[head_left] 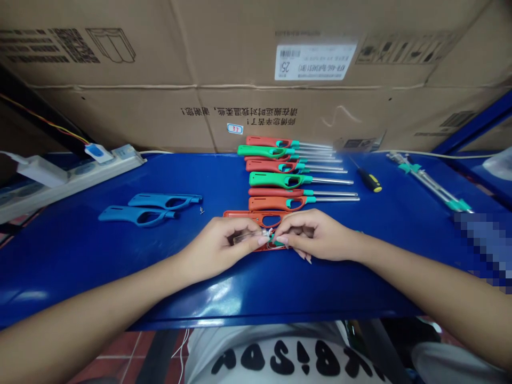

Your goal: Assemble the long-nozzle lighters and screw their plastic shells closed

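Note:
At the middle of the table my left hand (222, 245) is closed around a clear lighter fuel tank (245, 236) with a small whitish fitting at its right end. My right hand (324, 233) pinches close beside that fitting; whatever sits between its fingertips is too small and covered to name. Thin white wire and a teal piece show between the hands. An orange-red lighter shell half (236, 214) lies just beyond my fingers. Another orange-red shell part (282, 247) is beneath them, mostly hidden.
Several red, green and orange long-nosed lighters (276, 180) lie stacked beyond my hands. Two blue shell halves (160, 200) and tiny screws (201, 210) are at left, near a power strip (80, 184). At right are a screwdriver (370, 180) and bundled metal tubes (430, 184). Cardboard (140, 117) stands behind.

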